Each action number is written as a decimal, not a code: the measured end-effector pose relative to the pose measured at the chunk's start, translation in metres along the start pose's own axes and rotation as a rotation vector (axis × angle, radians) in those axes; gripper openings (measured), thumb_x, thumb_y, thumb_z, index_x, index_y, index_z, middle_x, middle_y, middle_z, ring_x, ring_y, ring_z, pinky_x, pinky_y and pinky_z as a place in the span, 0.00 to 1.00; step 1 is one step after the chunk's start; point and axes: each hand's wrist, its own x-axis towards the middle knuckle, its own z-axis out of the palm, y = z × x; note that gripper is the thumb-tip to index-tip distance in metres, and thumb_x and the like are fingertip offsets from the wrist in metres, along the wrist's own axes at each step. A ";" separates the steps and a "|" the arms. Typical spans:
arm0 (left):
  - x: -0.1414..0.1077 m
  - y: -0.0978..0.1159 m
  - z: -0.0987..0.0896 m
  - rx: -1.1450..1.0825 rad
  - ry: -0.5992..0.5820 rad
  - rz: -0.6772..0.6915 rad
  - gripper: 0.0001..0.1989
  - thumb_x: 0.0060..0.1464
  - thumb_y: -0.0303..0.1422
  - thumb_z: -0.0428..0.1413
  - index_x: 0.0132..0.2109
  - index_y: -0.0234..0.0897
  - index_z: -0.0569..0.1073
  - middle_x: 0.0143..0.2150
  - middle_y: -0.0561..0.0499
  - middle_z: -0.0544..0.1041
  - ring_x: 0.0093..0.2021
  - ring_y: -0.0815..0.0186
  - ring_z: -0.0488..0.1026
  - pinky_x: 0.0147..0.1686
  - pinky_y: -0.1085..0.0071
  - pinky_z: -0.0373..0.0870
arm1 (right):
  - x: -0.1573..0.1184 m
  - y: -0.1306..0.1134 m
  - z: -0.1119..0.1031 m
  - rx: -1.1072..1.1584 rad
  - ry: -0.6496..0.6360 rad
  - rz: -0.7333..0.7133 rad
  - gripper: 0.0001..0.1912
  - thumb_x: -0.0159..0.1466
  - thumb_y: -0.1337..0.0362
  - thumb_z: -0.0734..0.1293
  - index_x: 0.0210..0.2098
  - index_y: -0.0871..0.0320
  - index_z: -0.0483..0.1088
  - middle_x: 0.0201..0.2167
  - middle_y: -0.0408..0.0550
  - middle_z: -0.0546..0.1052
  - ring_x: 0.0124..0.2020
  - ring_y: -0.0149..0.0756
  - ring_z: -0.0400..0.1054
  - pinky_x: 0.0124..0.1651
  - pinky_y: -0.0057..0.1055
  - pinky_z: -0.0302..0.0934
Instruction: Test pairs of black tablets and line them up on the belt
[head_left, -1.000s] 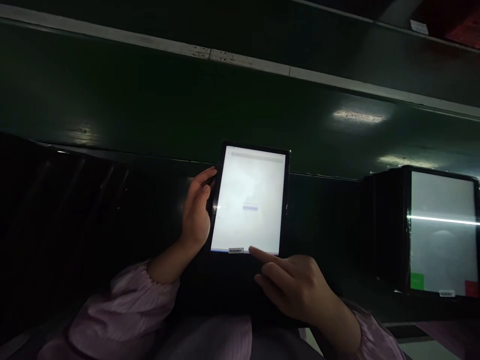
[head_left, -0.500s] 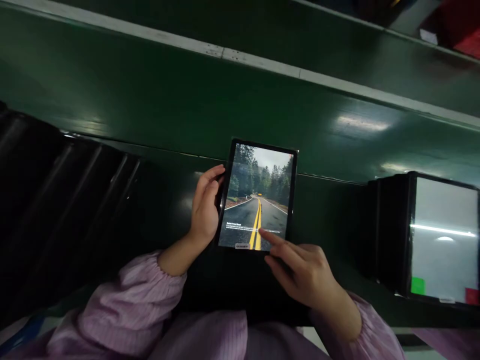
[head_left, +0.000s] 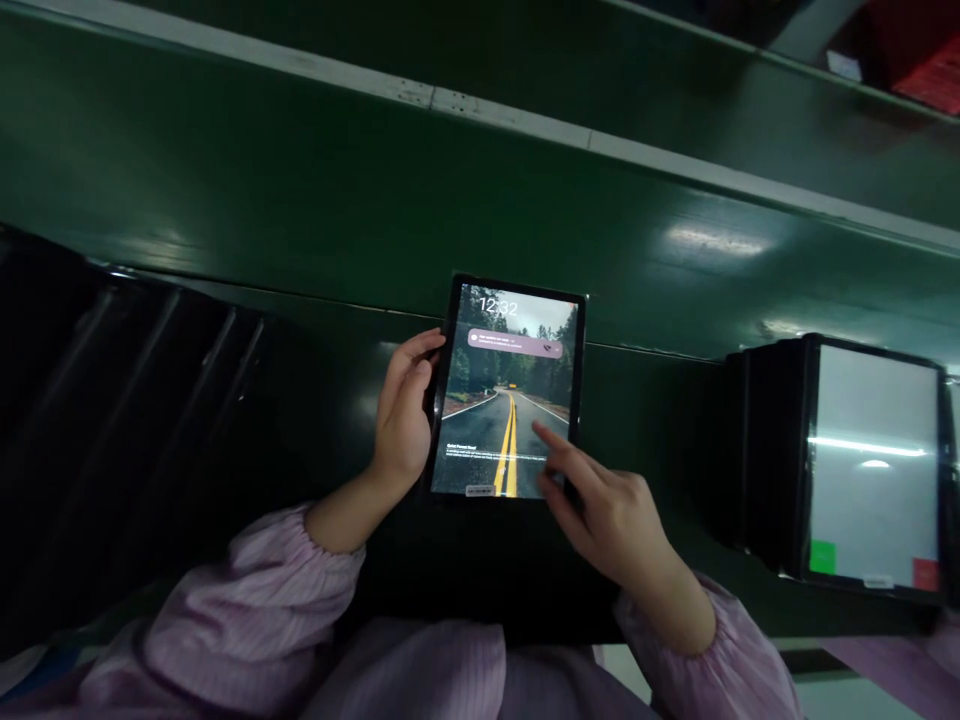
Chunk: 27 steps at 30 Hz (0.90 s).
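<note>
A tablet with a black frame is held upright in the picture over the dark green bench, its lit screen showing a forest road with yellow centre lines. Across the top of the screen are a clock and a mauve notification bar; a small white label sits at the bottom edge. My left hand grips the tablet's left edge, its fingers partly hidden behind it. Over the lower right of the screen, my right hand points with its index finger stretched out and the other fingers curled. Whether the fingertip touches the glass I cannot tell.
On the right, a stack of tablets has a white screen on top with green and red squares. Several black, ridged items stand in a row on the left. A pale strip crosses the bench; a red object lies beyond it.
A clock and a notification bar have appeared on the tablet's screen. My right index finger has moved up the screen. The whole view has shifted slightly.
</note>
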 end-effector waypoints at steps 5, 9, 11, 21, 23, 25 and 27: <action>0.000 0.002 0.001 0.005 0.008 0.001 0.15 0.62 0.47 0.58 0.49 0.43 0.78 0.60 0.44 0.79 0.65 0.50 0.73 0.69 0.54 0.65 | 0.002 0.000 -0.011 0.074 0.027 -0.073 0.12 0.78 0.66 0.61 0.40 0.56 0.73 0.53 0.55 0.86 0.24 0.28 0.78 0.24 0.26 0.67; -0.001 0.005 0.002 0.007 0.015 -0.026 0.16 0.63 0.47 0.58 0.49 0.42 0.78 0.58 0.43 0.79 0.64 0.50 0.74 0.68 0.53 0.66 | -0.001 -0.006 -0.010 0.090 -0.047 -0.176 0.16 0.79 0.66 0.60 0.35 0.56 0.72 0.50 0.50 0.87 0.19 0.26 0.74 0.21 0.30 0.63; -0.001 0.006 0.002 0.007 0.014 -0.027 0.16 0.62 0.47 0.58 0.49 0.42 0.78 0.58 0.43 0.79 0.64 0.50 0.74 0.67 0.53 0.66 | -0.003 -0.009 -0.008 0.120 -0.077 -0.213 0.18 0.79 0.66 0.60 0.32 0.56 0.70 0.48 0.48 0.88 0.18 0.25 0.72 0.20 0.32 0.61; -0.002 0.008 0.002 0.015 -0.004 -0.027 0.14 0.63 0.45 0.57 0.49 0.42 0.78 0.60 0.42 0.77 0.65 0.48 0.72 0.68 0.52 0.65 | -0.003 -0.009 0.003 0.093 -0.072 -0.193 0.20 0.80 0.66 0.60 0.31 0.56 0.71 0.46 0.46 0.88 0.20 0.27 0.74 0.21 0.32 0.61; -0.003 0.008 0.002 0.011 -0.005 -0.025 0.14 0.63 0.44 0.57 0.48 0.42 0.78 0.60 0.42 0.77 0.65 0.49 0.72 0.68 0.53 0.65 | -0.002 -0.008 0.004 0.037 -0.037 -0.136 0.19 0.79 0.66 0.60 0.32 0.56 0.71 0.48 0.48 0.87 0.19 0.26 0.73 0.21 0.31 0.63; -0.003 0.008 0.002 0.015 -0.002 -0.018 0.13 0.63 0.43 0.57 0.48 0.42 0.78 0.60 0.43 0.77 0.65 0.50 0.72 0.67 0.54 0.65 | -0.001 -0.007 0.004 -0.004 -0.014 -0.101 0.18 0.79 0.66 0.60 0.32 0.57 0.72 0.50 0.49 0.87 0.18 0.26 0.71 0.21 0.30 0.64; -0.003 0.008 0.002 0.023 -0.005 -0.015 0.13 0.63 0.43 0.57 0.48 0.42 0.78 0.60 0.44 0.77 0.65 0.50 0.72 0.67 0.54 0.65 | -0.001 -0.007 0.003 -0.014 -0.012 -0.096 0.18 0.79 0.66 0.60 0.32 0.56 0.71 0.50 0.49 0.87 0.17 0.26 0.71 0.21 0.30 0.64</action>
